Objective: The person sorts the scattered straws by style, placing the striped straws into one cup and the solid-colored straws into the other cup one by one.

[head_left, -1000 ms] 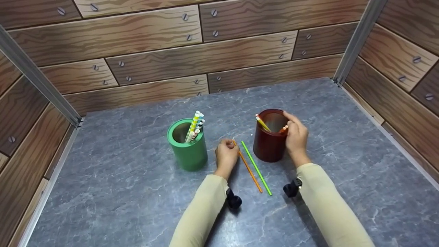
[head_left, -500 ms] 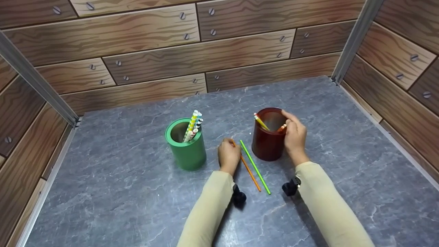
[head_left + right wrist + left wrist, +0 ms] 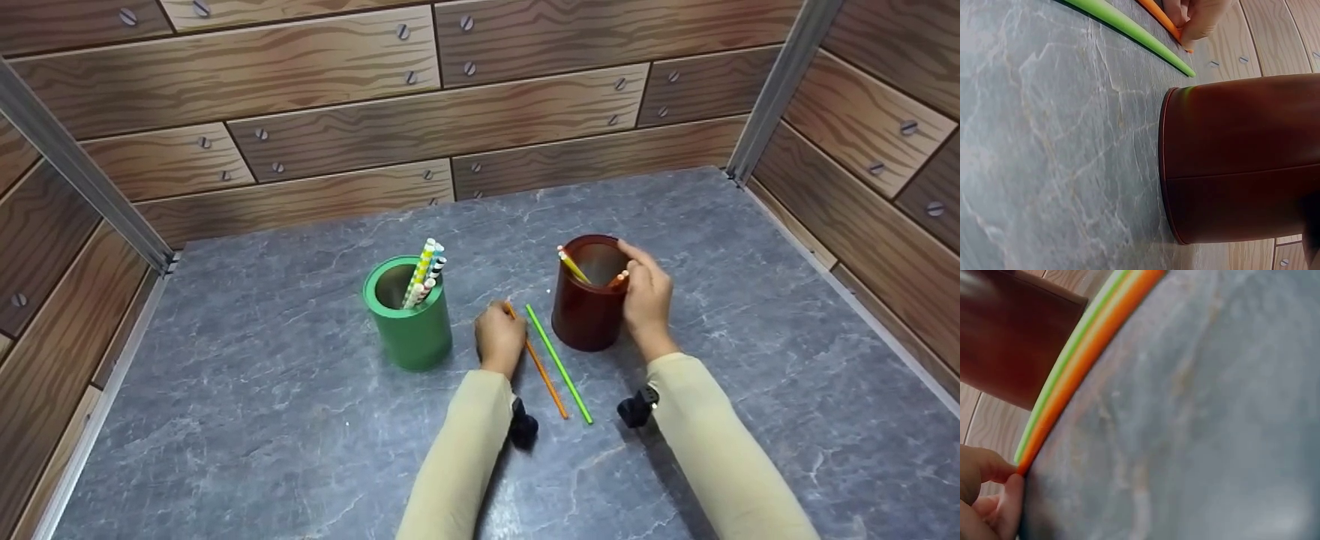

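My left hand [image 3: 501, 336] pinches the far end of an orange straw [image 3: 547, 379] that lies on the table; the left wrist view shows thumb and finger meeting at its tip. Beside it, roughly parallel, lies a bright green straw [image 3: 559, 364], apart from the fingers. My right hand [image 3: 649, 304] holds a dark red-brown cylindrical cup [image 3: 586, 326] by its right side, one finger along the rim. That cup stands upright, with yellow and orange straws [image 3: 574, 268] leaning inside. In the right wrist view the cup [image 3: 1235, 157] hides most of the right hand.
To the left of my left hand stands a green cup [image 3: 415, 337] with several patterned straws [image 3: 423, 274] leaning to its right side. The grey marbled table [image 3: 247, 375] is bounded by wood-patterned walls [image 3: 337, 135] at the back and sides.
My left hand has moved slightly right and its fingers have closed on the orange straw, whose near end has shifted a little left. The right hand stays on the red-brown cup.
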`<state>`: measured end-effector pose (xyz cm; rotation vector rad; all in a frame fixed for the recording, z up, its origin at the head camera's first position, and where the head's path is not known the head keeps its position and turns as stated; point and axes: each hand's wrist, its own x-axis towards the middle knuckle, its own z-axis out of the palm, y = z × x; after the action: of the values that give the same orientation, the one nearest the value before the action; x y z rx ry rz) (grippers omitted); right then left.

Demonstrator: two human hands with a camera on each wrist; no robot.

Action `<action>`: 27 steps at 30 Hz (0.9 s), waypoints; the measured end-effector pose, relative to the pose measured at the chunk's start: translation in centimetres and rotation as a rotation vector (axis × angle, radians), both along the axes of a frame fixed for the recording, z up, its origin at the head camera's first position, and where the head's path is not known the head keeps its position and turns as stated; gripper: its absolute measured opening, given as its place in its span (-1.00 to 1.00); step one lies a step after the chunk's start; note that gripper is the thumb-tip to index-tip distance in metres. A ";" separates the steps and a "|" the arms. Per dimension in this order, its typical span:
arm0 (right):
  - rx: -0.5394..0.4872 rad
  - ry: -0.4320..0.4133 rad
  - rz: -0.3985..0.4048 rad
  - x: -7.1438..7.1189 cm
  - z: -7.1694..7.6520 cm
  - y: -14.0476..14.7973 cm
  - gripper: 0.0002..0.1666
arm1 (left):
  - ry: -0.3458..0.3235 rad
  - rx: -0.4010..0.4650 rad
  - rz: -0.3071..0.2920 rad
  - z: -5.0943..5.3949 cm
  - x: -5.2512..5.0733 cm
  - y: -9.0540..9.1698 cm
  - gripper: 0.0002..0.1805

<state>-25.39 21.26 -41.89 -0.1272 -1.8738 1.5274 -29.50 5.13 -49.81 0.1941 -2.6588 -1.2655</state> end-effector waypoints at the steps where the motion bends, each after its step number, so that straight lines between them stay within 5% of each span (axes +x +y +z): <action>1: -0.001 -0.003 -0.003 0.0 0.0 0.0 -0.56 | -0.004 -0.012 -0.009 0.2 0.0 0.0 -0.90; 7: -0.015 -0.025 -0.013 -1.2 -1.4 1.0 -0.55 | -0.044 -0.084 -0.061 1.1 -0.2 0.3 -0.74; 13: -0.002 -0.020 -0.018 -2.3 -2.9 1.8 -0.54 | -0.024 -0.148 -0.048 1.5 -0.2 0.7 -0.95; 21: -0.021 -0.008 -0.021 -2.4 -3.0 1.7 -0.54 | 0.004 -0.218 -0.041 1.5 -0.2 1.1 -0.89; 27: -0.018 -0.020 -0.010 -1.3 -1.6 1.0 -0.55 | -0.051 -0.195 -0.060 1.5 -0.2 0.9 -0.87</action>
<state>-26.70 22.26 -43.45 -0.1600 -1.8724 1.5418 -29.71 6.00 -48.27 0.1207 -2.8296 -1.0218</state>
